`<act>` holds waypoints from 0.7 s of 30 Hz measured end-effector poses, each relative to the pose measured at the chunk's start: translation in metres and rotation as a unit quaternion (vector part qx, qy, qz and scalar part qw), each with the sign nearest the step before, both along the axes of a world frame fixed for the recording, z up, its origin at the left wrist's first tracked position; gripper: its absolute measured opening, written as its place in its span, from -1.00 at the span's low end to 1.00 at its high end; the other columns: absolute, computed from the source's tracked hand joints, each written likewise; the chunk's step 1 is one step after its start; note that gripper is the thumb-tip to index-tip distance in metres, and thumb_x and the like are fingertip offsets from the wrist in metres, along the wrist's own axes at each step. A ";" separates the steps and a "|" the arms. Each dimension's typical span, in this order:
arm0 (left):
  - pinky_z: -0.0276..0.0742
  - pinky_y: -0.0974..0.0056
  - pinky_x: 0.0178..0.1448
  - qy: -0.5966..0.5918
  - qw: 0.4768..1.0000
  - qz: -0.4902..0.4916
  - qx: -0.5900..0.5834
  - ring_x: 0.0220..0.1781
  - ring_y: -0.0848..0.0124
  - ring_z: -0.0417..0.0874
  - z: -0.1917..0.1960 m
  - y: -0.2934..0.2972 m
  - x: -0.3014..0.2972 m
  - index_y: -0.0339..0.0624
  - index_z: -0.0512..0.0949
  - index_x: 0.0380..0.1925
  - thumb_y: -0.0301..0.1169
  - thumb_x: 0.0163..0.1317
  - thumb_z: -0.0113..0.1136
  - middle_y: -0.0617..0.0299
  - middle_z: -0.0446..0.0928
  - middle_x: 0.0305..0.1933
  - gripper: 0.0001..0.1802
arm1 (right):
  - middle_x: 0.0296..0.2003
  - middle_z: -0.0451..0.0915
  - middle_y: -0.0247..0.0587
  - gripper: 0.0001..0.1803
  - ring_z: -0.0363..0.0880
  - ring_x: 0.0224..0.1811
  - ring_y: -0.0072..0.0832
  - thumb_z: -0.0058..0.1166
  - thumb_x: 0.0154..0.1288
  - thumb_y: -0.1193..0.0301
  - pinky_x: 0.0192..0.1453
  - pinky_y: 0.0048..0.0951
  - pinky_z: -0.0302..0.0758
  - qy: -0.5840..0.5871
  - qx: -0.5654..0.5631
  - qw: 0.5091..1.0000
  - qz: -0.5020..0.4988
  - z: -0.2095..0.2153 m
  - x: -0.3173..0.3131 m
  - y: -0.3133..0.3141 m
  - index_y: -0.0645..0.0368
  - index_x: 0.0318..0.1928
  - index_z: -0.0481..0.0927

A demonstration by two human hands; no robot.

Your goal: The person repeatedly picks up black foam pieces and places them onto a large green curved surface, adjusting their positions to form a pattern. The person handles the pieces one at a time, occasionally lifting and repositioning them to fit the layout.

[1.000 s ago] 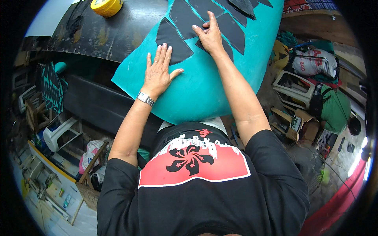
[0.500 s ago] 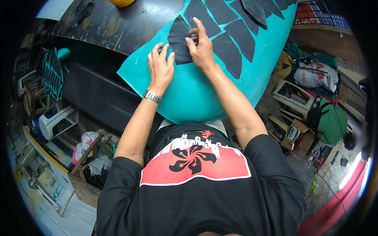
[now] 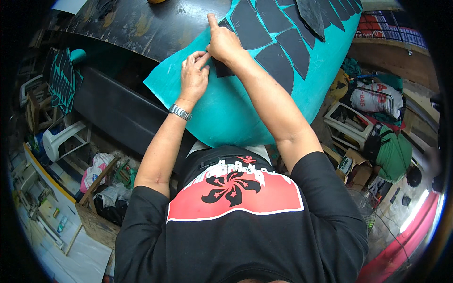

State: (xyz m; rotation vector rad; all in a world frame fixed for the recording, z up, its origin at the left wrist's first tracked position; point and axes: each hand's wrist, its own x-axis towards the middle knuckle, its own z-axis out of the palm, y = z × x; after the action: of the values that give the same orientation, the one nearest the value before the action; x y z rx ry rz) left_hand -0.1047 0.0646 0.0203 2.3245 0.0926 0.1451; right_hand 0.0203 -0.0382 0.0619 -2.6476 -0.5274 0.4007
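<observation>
- Dark scale piece (image 3: 221,70): a flat, matte charcoal cut-out lying on the teal sheet (image 3: 236,113), at the lower-left end of the row of like pieces. Most of it is covered by the hands; the exposed part is a dark corner below the right hand. Its long axis appears to run from lower left up toward upper right, matching its neighbours, though its tip is hidden.
- Right hand (image 3: 224,43): laid over the piece, index finger stretched upward along the piece's upper edge, the other fingers curled down onto it. Pressing rather than clasping; whether anything is pinched underneath cannot be told.
- Left hand (image 3: 193,78): fingers bent, fingertips meeting the right hand at the piece's left edge, apparently pinching that edge; the contact itself is hidden. A metal wristwatch (image 3: 180,112) sits on the wrist.
- Teal sheet: a broad, smooth, curved panel with a pointed left corner, draped over a black worktop (image 3: 141,28) and reaching down to the person's waist.
- Neighbouring scale pieces (image 3: 278,61): larger, leaf-shaped, dark grey, set in overlapping rows with thin teal gaps between, points directed down and right.
- Surroundings: black bench (image 3: 118,111) beneath the worktop; white plastic stool (image 3: 59,139) at left; green bag (image 3: 394,155) and cluttered crates at right.
</observation>
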 end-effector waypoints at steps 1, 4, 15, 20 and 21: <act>0.41 0.02 0.32 -0.029 0.999 0.003 0.022 0.18 0.14 0.48 0.002 0.001 0.000 -0.05 0.56 0.21 -0.48 0.26 0.20 0.17 0.46 0.23 -0.53 | -0.17 0.67 0.25 0.08 0.68 -0.07 0.15 0.33 0.00 0.49 0.03 0.04 0.59 0.004 0.002 1.000 0.012 -0.001 0.001 0.001 0.12 0.53 0.04; 0.48 0.04 0.26 -0.044 0.995 0.013 0.091 0.14 0.15 0.51 0.008 0.000 0.001 -0.02 0.51 0.24 -0.45 0.28 0.22 0.17 0.44 0.25 -0.51 | -0.26 0.68 0.23 0.04 0.69 -0.13 0.12 0.28 0.02 0.51 -0.02 0.02 0.60 -0.018 0.016 0.999 0.038 -0.007 0.001 0.002 0.09 0.53 0.06; 0.53 0.01 0.17 -0.010 0.987 0.021 0.159 0.14 0.14 0.54 0.020 -0.011 0.006 -0.01 0.54 0.21 -0.06 0.16 0.40 0.18 0.45 0.26 -0.38 | -0.52 0.46 -0.31 -0.02 0.45 -0.65 -0.60 0.06 0.04 0.82 -0.65 -0.46 0.53 0.193 0.582 0.725 -0.313 -0.031 -0.030 -0.033 0.06 0.47 0.02; 0.17 -0.05 0.31 -0.070 0.973 0.114 0.189 0.33 0.18 0.34 0.010 -0.021 0.038 0.00 0.56 -0.16 0.23 -0.16 0.52 0.27 0.46 0.17 -0.30 | -0.39 0.66 -0.23 -0.05 0.46 -0.57 -0.66 0.30 0.24 0.52 -0.52 -0.56 0.45 0.224 0.498 0.822 -0.164 -0.022 -0.019 -0.043 0.07 0.53 0.02; 0.17 -0.05 0.31 -0.067 0.972 0.129 0.185 0.33 0.18 0.34 0.006 -0.023 0.039 0.00 0.56 -0.16 0.25 -0.15 0.51 0.27 0.46 0.17 -0.29 | -0.33 0.70 -0.22 -0.10 0.44 -0.55 -0.68 0.29 0.31 0.43 -0.50 -0.59 0.42 0.245 0.472 0.833 -0.152 -0.020 -0.014 -0.047 0.07 0.53 0.03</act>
State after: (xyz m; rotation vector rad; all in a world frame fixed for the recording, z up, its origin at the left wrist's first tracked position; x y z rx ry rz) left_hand -0.0661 0.0412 0.0265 2.6571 0.3237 0.4863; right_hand 0.0066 -0.0852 0.0422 -1.5415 -0.0699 0.5189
